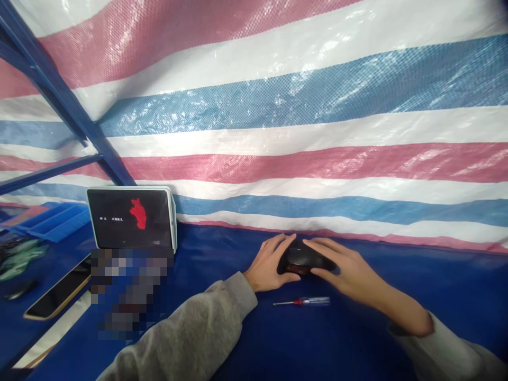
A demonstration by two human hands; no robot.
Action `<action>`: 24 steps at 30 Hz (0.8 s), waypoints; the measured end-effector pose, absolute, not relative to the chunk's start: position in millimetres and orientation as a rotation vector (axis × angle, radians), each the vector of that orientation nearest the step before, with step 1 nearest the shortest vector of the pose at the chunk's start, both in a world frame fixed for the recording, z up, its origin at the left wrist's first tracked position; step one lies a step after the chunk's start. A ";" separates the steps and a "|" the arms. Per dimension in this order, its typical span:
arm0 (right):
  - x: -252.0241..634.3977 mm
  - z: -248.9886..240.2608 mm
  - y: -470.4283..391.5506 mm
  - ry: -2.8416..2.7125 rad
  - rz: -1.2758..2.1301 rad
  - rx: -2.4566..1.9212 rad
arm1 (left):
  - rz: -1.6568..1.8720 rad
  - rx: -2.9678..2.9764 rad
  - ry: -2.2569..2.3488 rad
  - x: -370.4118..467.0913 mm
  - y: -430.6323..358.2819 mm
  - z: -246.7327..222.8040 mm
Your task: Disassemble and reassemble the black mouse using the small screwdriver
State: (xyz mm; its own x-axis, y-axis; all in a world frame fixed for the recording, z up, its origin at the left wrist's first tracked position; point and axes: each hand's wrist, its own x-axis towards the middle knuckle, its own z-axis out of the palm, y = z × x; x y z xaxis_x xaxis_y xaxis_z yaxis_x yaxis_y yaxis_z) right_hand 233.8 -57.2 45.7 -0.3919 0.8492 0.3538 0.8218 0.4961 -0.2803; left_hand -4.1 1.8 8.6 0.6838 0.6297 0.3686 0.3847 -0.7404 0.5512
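A glossy black, rounded computer mouse (302,256) rests low over the blue tabletop, held between both hands. My left hand (270,264) grips its left end, thumb along the near side and fingers over the far side. From the right, my right hand (346,267) clasps the other end in the same way, its thumb at the near edge. Parts of the mouse are covered by the fingers. Just in front of it lies a small screwdriver (307,301) with a clear and red handle, its shaft pointing left; neither hand touches it.
A tablet (130,218) in a pale case stands at the left, its screen lit. Beside it lie a phone (59,288), a blue compartment tray (59,222) and a pixelated patch. Striped plastic sheeting (301,164) hangs behind the blue table (254,338). A blue metal frame (71,100) rises at left.
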 end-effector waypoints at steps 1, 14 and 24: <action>234.2 45.6 -56.8 -2.309 0.110 -1.386 | 0.706 2.444 0.786 -3.4 2.8 8.6; 232.8 19.3 -52.6 -2.443 0.328 -1.435 | 0.585 2.340 0.875 0.4 4.7 7.1; 231.6 16.1 -52.0 -2.475 0.286 -1.463 | 0.595 2.333 0.872 0.3 3.6 10.0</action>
